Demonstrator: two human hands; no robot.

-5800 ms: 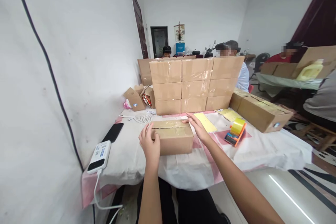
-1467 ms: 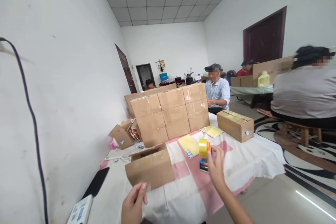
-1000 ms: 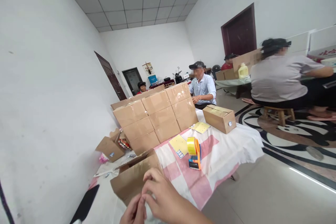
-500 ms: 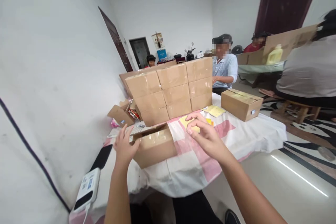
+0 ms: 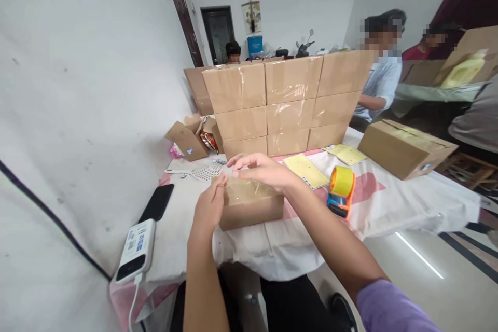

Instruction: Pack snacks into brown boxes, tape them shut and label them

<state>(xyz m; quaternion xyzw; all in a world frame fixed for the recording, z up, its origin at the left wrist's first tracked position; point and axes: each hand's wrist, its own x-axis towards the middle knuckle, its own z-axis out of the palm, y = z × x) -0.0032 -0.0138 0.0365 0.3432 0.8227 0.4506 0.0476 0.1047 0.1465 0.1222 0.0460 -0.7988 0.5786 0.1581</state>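
— So, is the box (image 5: pixel 251 210) on the table (image 5: pixel 272 254) shut?
— Almost. Both hands, left (image 5: pixel 210 206) and right (image 5: pixel 260 170), pinch clear tape (image 5: pixel 249 185) over its top. Nine boxes (image 5: pixel 284 101) are stacked.

Both hands sit over the small box (image 5: pixel 251 206) at the near edge of the table (image 5: pixel 389 212). Straight ahead the way is shut by a wall of stacked boxes (image 5: pixel 288 101), three high. To the right, the tape dispenser (image 5: pixel 341 192) stands close, with bare cloth beyond it up to the long box (image 5: pixel 404 148). Left, there's open cloth, then a phone (image 5: pixel 157 202) and power bank (image 5: pixel 136 243) hard against the wall (image 5: pixel 78 88); a swatter (image 5: pixel 202 172) lies just behind.
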